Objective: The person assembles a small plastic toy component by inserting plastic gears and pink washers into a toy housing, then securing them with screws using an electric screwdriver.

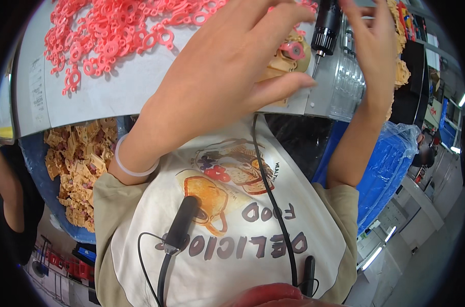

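Observation:
My left hand (217, 66) reaches across the table, thumb stretched out and fingers spread above a tan plastic part (282, 64). A round pink piece (294, 49) sits on that part. The hand hides much of it, and no firm grip shows. A black electric screwdriver (326, 30) points downward just to its right, its thin bit near my left thumb. My right hand (370, 38) is raised close beside the screwdriver, its thumb by the tool's upper end. Its fingers are bent and partly cut off by the top edge, so whether it grips the tool is unclear.
Pink ring-shaped plastic pieces (109, 38) are heaped at the far left. A blue-lined bin (35, 169) of tan parts (79, 174) stands below the table's left edge. Clear plastic (347, 84) and a blue bin (375, 169) are at right. A cable (273, 189) hangs before me.

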Action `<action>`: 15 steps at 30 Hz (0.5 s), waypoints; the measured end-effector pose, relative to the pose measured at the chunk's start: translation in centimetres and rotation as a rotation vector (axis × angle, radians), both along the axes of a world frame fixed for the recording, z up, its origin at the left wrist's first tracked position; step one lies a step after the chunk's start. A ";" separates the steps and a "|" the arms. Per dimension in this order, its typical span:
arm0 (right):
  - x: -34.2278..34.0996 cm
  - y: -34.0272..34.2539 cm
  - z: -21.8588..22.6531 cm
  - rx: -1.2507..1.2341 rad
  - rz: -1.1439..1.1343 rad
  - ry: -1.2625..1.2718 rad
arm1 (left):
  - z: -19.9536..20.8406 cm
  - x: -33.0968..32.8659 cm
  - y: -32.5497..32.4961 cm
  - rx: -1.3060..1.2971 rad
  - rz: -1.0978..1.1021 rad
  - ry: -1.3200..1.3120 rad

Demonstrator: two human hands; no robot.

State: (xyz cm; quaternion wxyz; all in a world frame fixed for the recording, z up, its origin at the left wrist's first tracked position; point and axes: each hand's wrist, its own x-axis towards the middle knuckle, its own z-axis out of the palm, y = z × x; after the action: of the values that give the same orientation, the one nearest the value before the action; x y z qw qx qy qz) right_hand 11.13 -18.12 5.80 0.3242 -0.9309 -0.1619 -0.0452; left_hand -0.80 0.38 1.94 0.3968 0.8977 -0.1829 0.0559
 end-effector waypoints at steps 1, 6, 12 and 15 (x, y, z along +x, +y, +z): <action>0.2 1.8 0.4 -0.348 -0.146 0.073 | -0.1 0.4 0.3 0.026 -0.011 0.028; 3.7 -2.0 -5.1 -0.209 0.098 -0.160 | -3.3 0.6 -1.4 -0.304 0.114 -0.185; 2.0 -1.4 2.2 0.256 -0.129 0.196 | -3.0 0.8 -1.6 -0.434 0.161 -0.099; 2.4 -4.3 4.4 0.688 0.133 0.120 | -2.7 0.7 -1.6 -0.444 0.156 -0.061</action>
State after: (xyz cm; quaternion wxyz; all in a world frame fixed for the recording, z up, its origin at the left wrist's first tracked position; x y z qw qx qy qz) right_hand 13.53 -22.45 10.22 0.6298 -0.7557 -0.1781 -0.0210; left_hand -0.08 -1.27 -0.73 0.5731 0.7979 -0.1083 0.1524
